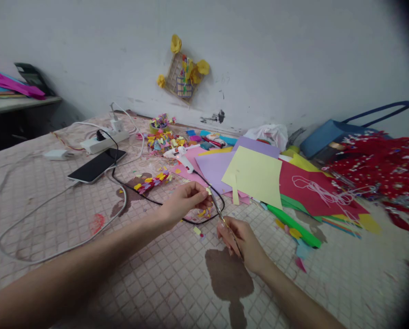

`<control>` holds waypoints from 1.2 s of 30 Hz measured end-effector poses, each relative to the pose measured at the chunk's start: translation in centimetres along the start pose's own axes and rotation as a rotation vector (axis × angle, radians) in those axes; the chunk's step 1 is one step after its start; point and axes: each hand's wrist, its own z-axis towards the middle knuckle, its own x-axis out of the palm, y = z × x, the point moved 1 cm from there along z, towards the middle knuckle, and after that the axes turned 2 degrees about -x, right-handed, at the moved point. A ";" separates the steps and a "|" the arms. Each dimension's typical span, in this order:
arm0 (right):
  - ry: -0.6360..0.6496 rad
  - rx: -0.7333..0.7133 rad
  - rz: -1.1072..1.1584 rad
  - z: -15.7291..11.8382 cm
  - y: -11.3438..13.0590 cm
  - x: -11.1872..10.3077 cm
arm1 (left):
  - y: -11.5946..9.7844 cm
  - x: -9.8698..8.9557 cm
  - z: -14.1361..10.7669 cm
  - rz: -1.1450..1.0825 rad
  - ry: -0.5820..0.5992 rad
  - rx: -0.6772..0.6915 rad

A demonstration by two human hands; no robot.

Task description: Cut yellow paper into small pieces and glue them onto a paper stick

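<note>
My left hand (185,203) is closed in a pinch on a small piece of pale yellow paper (209,191). In my right hand (240,240) is a pair of scissors (218,210) with gold-coloured handles. Their blades point up and away, toward the paper at my left fingertips. Whether the blades touch the paper I cannot tell. Beyond my hands lies a pale yellow sheet (254,171) with a narrow yellow strip (235,189) at its lower left corner. Small paper scraps (204,213) lie on the table beneath my left fingers.
A white glue gun (182,157) lies behind my left hand, its black cord (221,194) looping around the work spot. Left are a phone (98,165), cables and a power strip (103,142). Coloured sheets, white string (331,194) and a red decorated bundle (379,164) lie right.
</note>
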 end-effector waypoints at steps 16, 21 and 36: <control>0.040 0.015 -0.024 -0.1 -0.2 -0.5 | -0.5 -0.4 0.2 0.103 -0.019 -0.010; 0.025 0.020 -0.022 0.0 -0.1 -0.5 | -0.7 -0.6 0.2 0.136 -0.007 0.010; 0.007 0.020 -0.038 0.0 -0.3 -0.1 | -0.1 0.4 -0.2 -0.012 -0.054 -0.035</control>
